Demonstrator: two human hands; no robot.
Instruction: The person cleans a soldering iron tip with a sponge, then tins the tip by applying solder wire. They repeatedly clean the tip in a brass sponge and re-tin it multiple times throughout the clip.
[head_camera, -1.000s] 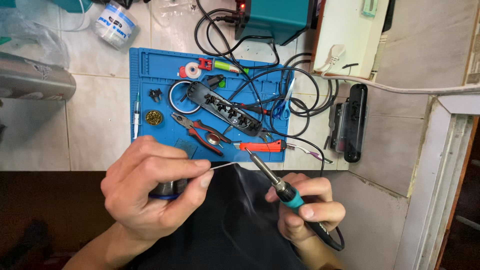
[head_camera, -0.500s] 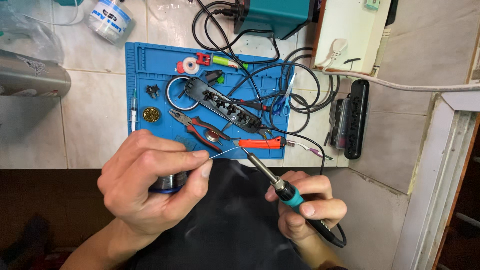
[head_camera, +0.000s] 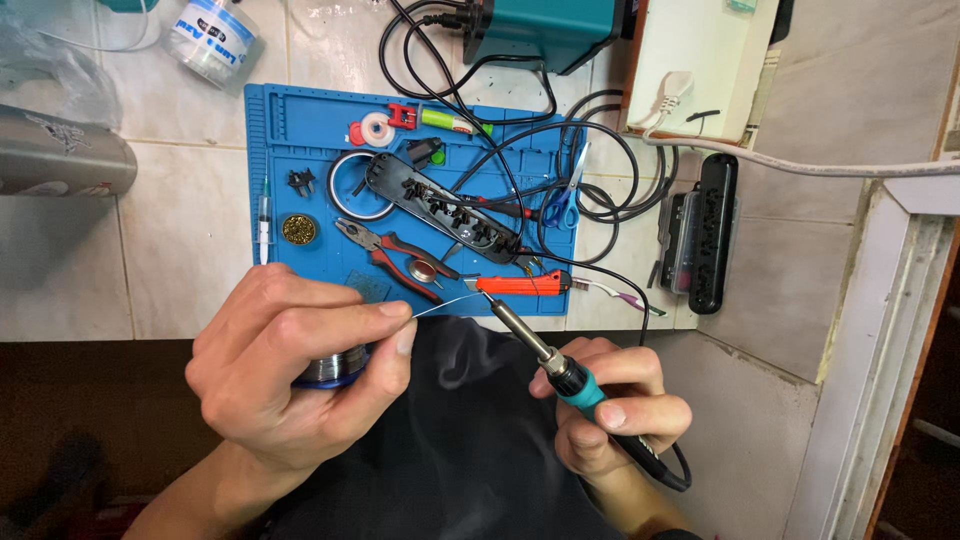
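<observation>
Two hands work near you in the head view. Your left hand (head_camera: 300, 375) grips a solder spool (head_camera: 330, 368), its wire (head_camera: 440, 305) reaching right toward the iron tip. Your right hand (head_camera: 610, 410) is closed around the soldering iron (head_camera: 545, 350). Keep the tip steady near the blue mat (head_camera: 300, 130), and feed the wire slowly.

I count two hands in view, my left hand (head_camera: 300, 375) and my right hand (head_camera: 615, 410), with one soldering iron (head_camera: 555, 360), one solder spool (head_camera: 330, 370) and one solder wire (head_camera: 440, 305) between them. On the one blue mat (head_camera: 300, 130) I count one pair of pliers (head_camera: 395, 255), one red utility knife (head_camera: 520, 285), one black power strip (head_camera: 440, 205), one pair of scissors (head_camera: 565, 200) and one syringe (head_camera: 264, 215). Off the mat I make out one white jar (head_camera: 210, 40), one teal box (head_camera: 545, 30) and one second black strip (head_camera: 712, 230).
</observation>
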